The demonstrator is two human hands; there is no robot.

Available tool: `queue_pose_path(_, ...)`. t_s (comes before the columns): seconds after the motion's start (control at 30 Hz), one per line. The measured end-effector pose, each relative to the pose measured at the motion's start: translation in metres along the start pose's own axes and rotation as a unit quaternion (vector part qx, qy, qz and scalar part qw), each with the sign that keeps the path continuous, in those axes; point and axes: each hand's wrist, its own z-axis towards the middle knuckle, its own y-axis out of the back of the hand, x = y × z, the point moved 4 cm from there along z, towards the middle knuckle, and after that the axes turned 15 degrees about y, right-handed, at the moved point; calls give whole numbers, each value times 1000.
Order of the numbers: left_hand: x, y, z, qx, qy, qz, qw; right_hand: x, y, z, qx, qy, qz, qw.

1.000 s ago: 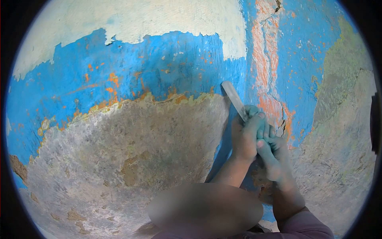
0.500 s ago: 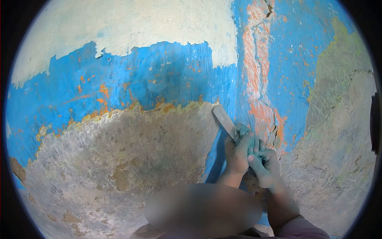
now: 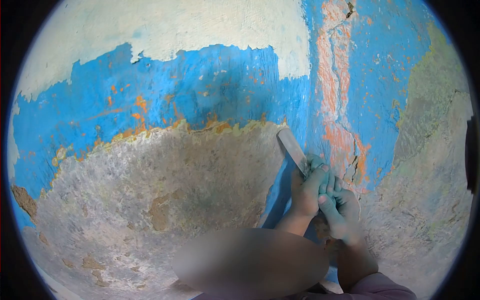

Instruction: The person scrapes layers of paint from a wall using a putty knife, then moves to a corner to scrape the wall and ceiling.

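A flat grey metal scraper point(image 3: 292, 149) slants up and left. Its end lies against the wall where blue paint meets bare grey plaster. Closed around the scraper's lower part, my left hand point(image 3: 306, 192) covers whatever handle it has. Just right of it and lower, my right hand point(image 3: 342, 212) is also closed, its fingers pressed against the left hand at the tool's rear end. Greenish-blue dust coats the fingers of both hands.
Blue paint point(image 3: 200, 90) with orange specks runs beneath a cream layer point(image 3: 200, 25). Bare rough plaster point(image 3: 210, 175) spreads below. A crack point(image 3: 341, 95) descends through an orange-white patch near the wall's corner. A blurred oval hides the lower middle.
The whole scene has shifted slightly right and up in the view. Against the wall, the scraper and both hands stay in nearly the same place, with the same grip.
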Motion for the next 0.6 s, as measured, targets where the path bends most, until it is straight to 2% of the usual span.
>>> queue_pose_path(0.07, 0, 0, 4, -4, -2, 14, 1000, -4, 2, 0, -1, -99, 26, 995)
queue_pose_path(0.17, -2, -1, 9, -4, -12, 13, 1000, -2, 1, 6, -32, -57, 73, 995)
queue_pose_path(0.27, 3, 5, 1, -6, -12, 6, 1000, 4, -4, -4, -7, -36, -8, 999)
queue_pose_path(0.4, -14, 5, 12, 34, -14, -4, 999, 2, -11, 7, -4, -50, 4, 999)
queue_pose_path(0.47, -12, -2, 5, 16, -4, 0, 1000, 3, -10, 9, -15, -6, -6, 1000)
queue_pose_path(0.6, -5, 0, 1, -20, -8, 11, 1000, 9, -7, 6, -18, -19, 9, 1000)
